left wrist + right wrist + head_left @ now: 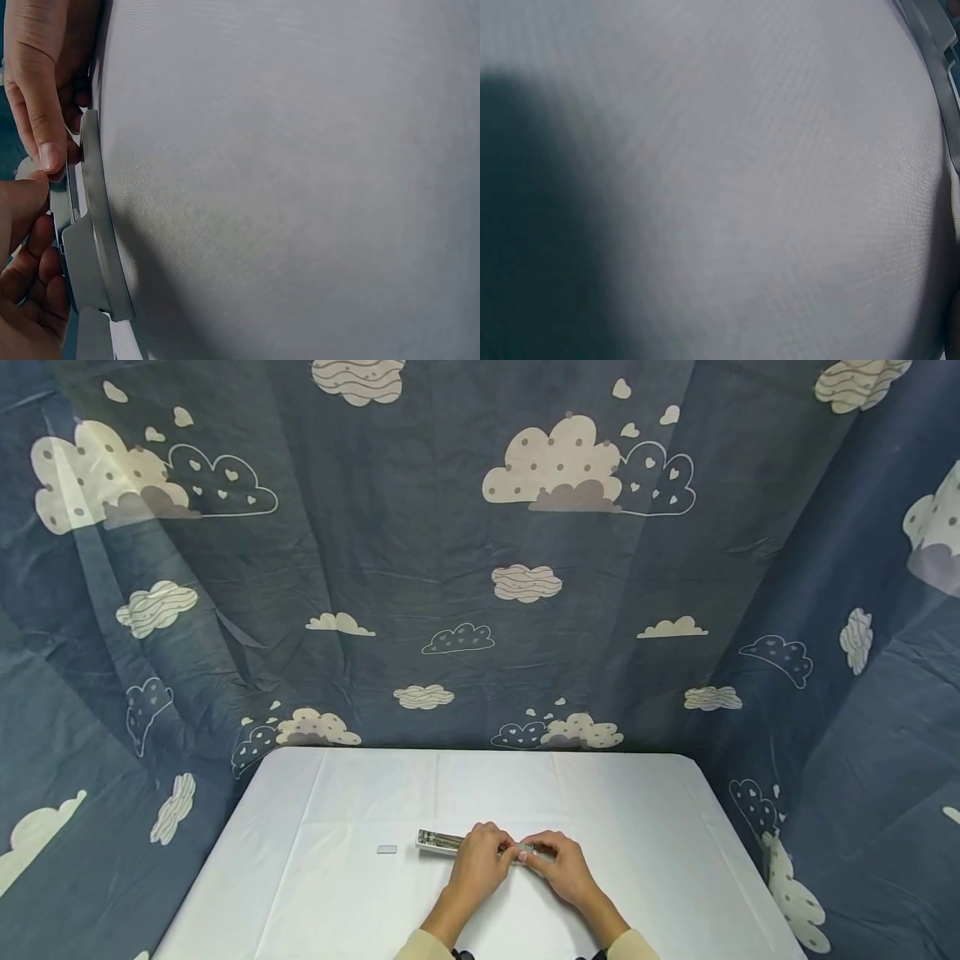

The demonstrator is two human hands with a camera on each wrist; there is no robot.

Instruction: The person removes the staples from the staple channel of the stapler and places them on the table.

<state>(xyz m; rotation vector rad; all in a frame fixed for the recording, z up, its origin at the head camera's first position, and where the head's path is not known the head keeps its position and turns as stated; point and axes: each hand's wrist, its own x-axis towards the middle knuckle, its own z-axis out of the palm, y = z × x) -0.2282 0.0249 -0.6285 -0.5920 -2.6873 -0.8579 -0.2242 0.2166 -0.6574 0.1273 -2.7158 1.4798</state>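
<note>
A long grey stapler lies slantwise across the middle of the white table, its silver inner channel showing at the left end. My left hand grips it around the middle, thumb and fingers curled in. At its right part my right hand holds on with thumb and bent fingers, the tips of both hands nearly meeting. What sits between those fingertips is mostly hidden; I cannot tell whether it is a separate piece. In the left wrist view the stapler's grey body stands beside the fingers at the left edge.
A small grey strip, apparently staples, lies on the white tabletop left of the stapler. A dark blue curtain with cloud prints hangs behind the table and at both sides. The stapler's edge shows at the right wrist view's border.
</note>
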